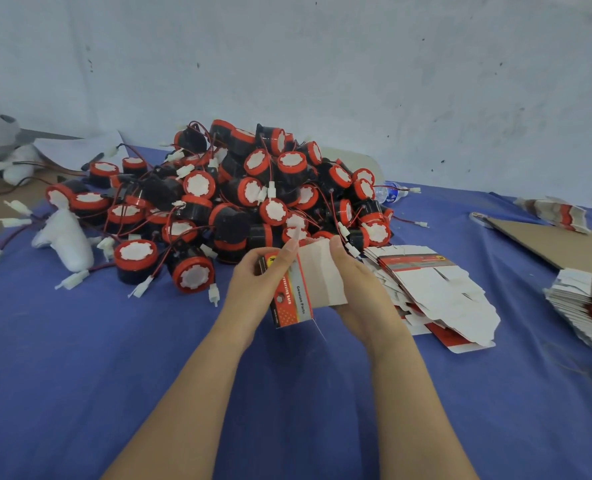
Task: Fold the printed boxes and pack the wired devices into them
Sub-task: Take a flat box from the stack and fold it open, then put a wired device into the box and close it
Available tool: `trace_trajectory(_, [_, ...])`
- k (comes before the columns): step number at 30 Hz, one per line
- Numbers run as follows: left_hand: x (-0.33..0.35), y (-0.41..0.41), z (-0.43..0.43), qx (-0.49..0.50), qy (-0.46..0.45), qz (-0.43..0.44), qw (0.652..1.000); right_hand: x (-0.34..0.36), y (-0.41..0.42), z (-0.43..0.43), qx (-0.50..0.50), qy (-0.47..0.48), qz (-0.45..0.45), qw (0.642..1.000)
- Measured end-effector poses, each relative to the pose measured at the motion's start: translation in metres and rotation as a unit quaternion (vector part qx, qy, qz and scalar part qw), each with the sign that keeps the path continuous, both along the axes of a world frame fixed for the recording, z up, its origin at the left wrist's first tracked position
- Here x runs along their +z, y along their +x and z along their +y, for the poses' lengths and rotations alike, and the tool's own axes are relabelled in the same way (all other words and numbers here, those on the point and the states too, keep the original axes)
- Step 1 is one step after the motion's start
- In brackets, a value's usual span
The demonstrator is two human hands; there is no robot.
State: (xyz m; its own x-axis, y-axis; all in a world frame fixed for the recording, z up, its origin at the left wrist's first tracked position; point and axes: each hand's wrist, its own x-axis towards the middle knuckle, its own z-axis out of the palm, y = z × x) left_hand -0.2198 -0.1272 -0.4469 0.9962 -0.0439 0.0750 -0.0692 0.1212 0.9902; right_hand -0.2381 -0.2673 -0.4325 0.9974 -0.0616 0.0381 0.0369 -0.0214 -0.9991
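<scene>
Head view: I count one printed box (pixel 308 289), half-folded, gripped by both the left hand (pixel 253 285) and the right hand (pixel 360 289), just in front of the pile of wired devices (pixel 239 195), too many to count. Right of the pile I see three stacks of flat boxes (pixel 436 289).

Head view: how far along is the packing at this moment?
Done: no folded or packed box shows. In hand: the left hand and right hand hold one printed box, partly opened. Left: a big pile of wired devices and the stacks of flat boxes beside it.
</scene>
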Motion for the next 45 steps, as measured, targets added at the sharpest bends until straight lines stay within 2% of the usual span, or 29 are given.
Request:
trace_trajectory(2, [0.001, -0.002, -0.001, -0.023, -0.002, 0.008, 1.0, -0.004, 0.003, -0.003, -0.005, 0.012, 0.001, 1.0])
trace_trajectory(5, [0.006, -0.006, -0.001, -0.079, -0.039, 0.042, 0.995, -0.01, 0.006, 0.003, -0.127, -0.102, -0.004, 0.987])
trace_trajectory(6, [0.008, -0.008, 0.001, -0.107, -0.074, 0.069, 0.989, -0.012, 0.007, 0.004, -0.145, -0.105, -0.01, 0.984])
trace_trajectory(8, [0.011, -0.011, 0.004, -0.162, -0.153, 0.111, 0.968, -0.011, 0.011, 0.009, -0.125, -0.034, 0.03, 0.991])
trace_trajectory(10, [0.011, -0.01, 0.009, -0.189, -0.204, 0.121, 0.953, -0.009, 0.013, 0.013, -0.08, 0.025, 0.059, 0.995])
trace_trajectory(12, [0.012, -0.011, 0.012, -0.201, -0.247, 0.122, 0.94, -0.006, 0.012, 0.022, -0.083, 0.088, 0.091, 0.988])
trace_trajectory(14, [0.018, -0.012, 0.015, -0.207, -0.306, 0.113, 0.922, -0.005, 0.012, 0.029, -0.036, 0.268, 0.091, 0.958])
trace_trajectory(15, [0.022, -0.011, 0.017, -0.199, -0.349, 0.093, 0.911, -0.005, 0.011, 0.031, -0.014, 0.369, 0.08, 0.926])
trace_trajectory(16, [0.026, -0.009, 0.021, -0.177, -0.399, 0.063, 0.898, -0.006, 0.012, 0.031, -0.01, 0.426, 0.056, 0.903])
trace_trajectory(17, [0.03, -0.007, 0.026, -0.143, -0.448, 0.025, 0.882, -0.007, 0.013, 0.034, -0.027, 0.407, 0.039, 0.912])
trace_trajectory(18, [0.034, -0.004, 0.032, -0.105, -0.494, -0.011, 0.863, -0.011, 0.017, 0.039, -0.049, 0.323, 0.031, 0.945])
trace_trajectory(19, [0.037, -0.002, 0.039, -0.072, -0.535, -0.042, 0.841, -0.013, 0.02, 0.046, -0.066, 0.186, 0.019, 0.98])
trace_trajectory(20, [0.041, 0.0, 0.046, -0.05, -0.566, -0.063, 0.82, -0.014, 0.024, 0.059, -0.077, 0.029, -0.014, 0.997])
trace_trajectory(22, [0.042, 0.003, 0.055, -0.016, -0.593, -0.08, 0.801, -0.017, 0.033, 0.089, -0.027, -0.207, -0.093, 0.974])
trace_trajectory(23, [0.041, 0.004, 0.058, -0.006, -0.599, -0.08, 0.797, -0.021, 0.039, 0.106, 0.013, -0.27, -0.103, 0.957])
trace_trajectory(24, [0.04, 0.005, 0.059, 0.0, -0.605, -0.078, 0.793, -0.025, 0.043, 0.124, 0.044, -0.307, -0.099, 0.946])
trace_trajectory(25, [0.039, 0.005, 0.06, 0.003, -0.612, -0.075, 0.788, -0.029, 0.045, 0.139, 0.061, -0.306, -0.091, 0.946])
trace_trajectory(28, [0.036, 0.006, 0.063, -0.007, -0.635, -0.049, 0.771, -0.032, 0.043, 0.164, 0.007, -0.191, -0.048, 0.98])
trace_trajectory(31, [0.031, 0.008, 0.061, -0.021, -0.645, -0.028, 0.763, -0.029, 0.038, 0.152, 0.012, -0.241, -0.099, 0.965])
trace_trajectory(33, [0.03, 0.009, 0.056, -0.029, -0.623, -0.022, 0.781, -0.025, 0.04, 0.125, 0.015, -0.329, -0.116, 0.937])
trace_trajectory(34, [0.03, 0.009, 0.053, -0.036, -0.605, -0.021, 0.795, -0.023, 0.039, 0.106, 0.009, -0.318, -0.112, 0.941])
trace_trajectory(36, [0.03, 0.009, 0.042, -0.058, -0.571, -0.022, 0.818, -0.014, 0.03, 0.066, -0.023, -0.179, -0.076, 0.981])
trace_trajectory(38, [0.027, 0.008, 0.028, -0.063, -0.533, -0.009, 0.844, -0.002, 0.023, 0.03, -0.105, -0.031, -0.056, 0.992])
trace_trajectory(41, [0.018, 0.007, 0.006, -0.062, -0.447, 0.03, 0.892, 0.014, 0.017, -0.009, -0.221, 0.206, -0.04, 0.953])
trace_trajectory(44, [0.002, 0.01, -0.005, -0.078, -0.364, 0.049, 0.927, 0.011, 0.005, -0.027, -0.27, 0.319, -0.037, 0.908])
trace_trajectory(45, [-0.004, 0.011, -0.006, -0.074, -0.304, 0.041, 0.949, 0.008, 0.002, -0.028, -0.276, 0.348, -0.047, 0.895])
